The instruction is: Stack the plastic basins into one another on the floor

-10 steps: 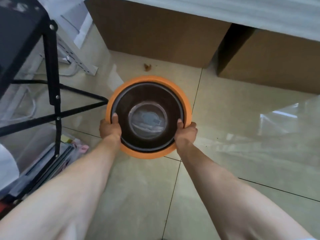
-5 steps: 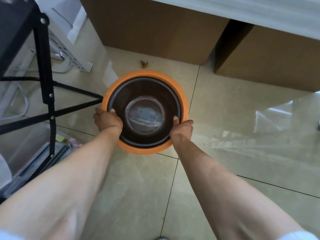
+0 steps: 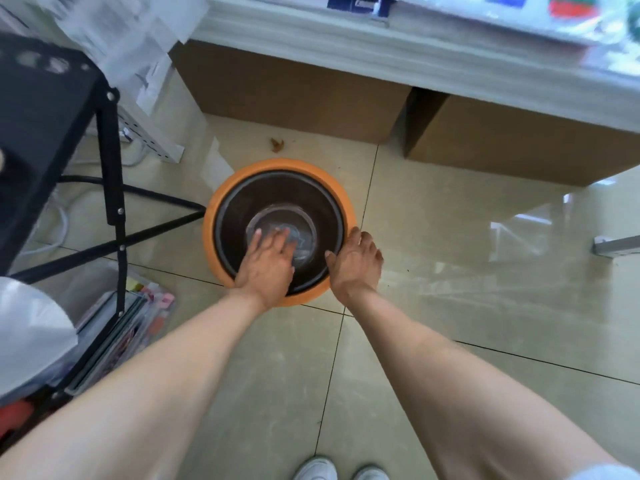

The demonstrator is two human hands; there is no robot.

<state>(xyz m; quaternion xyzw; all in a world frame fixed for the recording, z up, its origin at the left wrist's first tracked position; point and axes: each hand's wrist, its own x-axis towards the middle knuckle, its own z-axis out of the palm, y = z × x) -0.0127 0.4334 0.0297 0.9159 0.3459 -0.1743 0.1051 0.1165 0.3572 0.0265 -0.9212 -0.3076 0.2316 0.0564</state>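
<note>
An orange basin (image 3: 221,202) stands on the tiled floor with a dark brown basin (image 3: 239,213) nested inside it. A smaller clear basin (image 3: 294,216) sits in the middle of the brown one. My left hand (image 3: 268,261) lies flat inside the stack, fingers spread over the near wall of the brown basin and the clear basin's bottom. My right hand (image 3: 353,261) is at the right rim, thumb inside the brown basin and fingers outside the orange rim; whether it grips is unclear.
A black metal stand (image 3: 110,168) with crossing legs is close on the left, above a clear box of papers (image 3: 128,320). Cardboard boxes (image 3: 294,95) under a white shelf (image 3: 415,53) stand behind the basins. My white shoes (image 3: 339,469) show at the bottom edge.
My left hand let go of the left rim and moved inside the basins, lying flat. My right hand stays at the right rim. The camera pulled back and up.
</note>
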